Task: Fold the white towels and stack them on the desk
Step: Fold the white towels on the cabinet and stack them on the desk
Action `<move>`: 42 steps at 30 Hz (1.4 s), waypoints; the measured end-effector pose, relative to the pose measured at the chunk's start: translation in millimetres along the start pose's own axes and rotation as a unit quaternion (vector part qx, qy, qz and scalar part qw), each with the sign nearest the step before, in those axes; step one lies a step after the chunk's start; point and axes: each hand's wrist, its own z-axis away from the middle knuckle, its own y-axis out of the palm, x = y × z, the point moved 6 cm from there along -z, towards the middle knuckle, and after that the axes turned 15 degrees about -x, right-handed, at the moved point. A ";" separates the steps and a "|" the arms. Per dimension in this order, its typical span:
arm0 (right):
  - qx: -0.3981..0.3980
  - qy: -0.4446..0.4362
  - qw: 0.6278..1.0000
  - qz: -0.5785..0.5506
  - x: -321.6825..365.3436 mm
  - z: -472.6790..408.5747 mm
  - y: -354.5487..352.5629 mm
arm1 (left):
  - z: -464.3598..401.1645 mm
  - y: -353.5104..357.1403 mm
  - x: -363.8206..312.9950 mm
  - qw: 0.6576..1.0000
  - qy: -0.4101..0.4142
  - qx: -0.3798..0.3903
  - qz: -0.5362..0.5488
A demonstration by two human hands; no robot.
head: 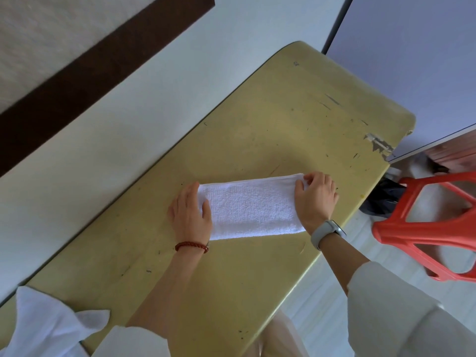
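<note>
So, 1 white towel (251,208) here, fluffy terry, folded into a long strip lying flat mid-desk (283,119). The desk's yellowish, scuffed, rounded corners. 2 hands: left hand (190,215) lies flat on the strip's left end, fingers fairly straight, thumb on top. Right hand (315,195) pinches the right end with curled fingertips. 1 red plastic stool (422,228) sits beside the desk.
</note>
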 end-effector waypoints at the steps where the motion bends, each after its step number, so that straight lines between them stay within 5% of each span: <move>1: 0.000 -0.005 1.000 -0.003 0.8 -0.1 0.3 | 0.4 -0.6 -0.7 1.000 0.023 -0.011 -0.002; 22: 0.012 -0.061 0.995 -0.078 2.4 -4.5 -7.4 | 2.9 5.2 0.2 0.987 0.143 -0.037 -0.069; 31: 0.019 -0.058 0.991 -0.116 -2.1 -8.1 -12.6 | 10.3 10.6 0.2 0.986 0.123 0.039 -0.108; 35: -0.065 -0.214 0.971 -0.080 15.0 5.2 -34.0 | 14.7 13.3 -3.2 0.990 0.087 0.067 -0.083; 38: -0.012 -0.371 0.928 0.030 29.2 38.3 -20.3 | 18.8 18.0 -6.2 0.989 0.084 0.079 -0.094; 42: 0.074 -0.347 0.921 0.160 3.7 39.4 10.8 | 21.6 23.1 -3.3 0.983 0.080 0.104 -0.130</move>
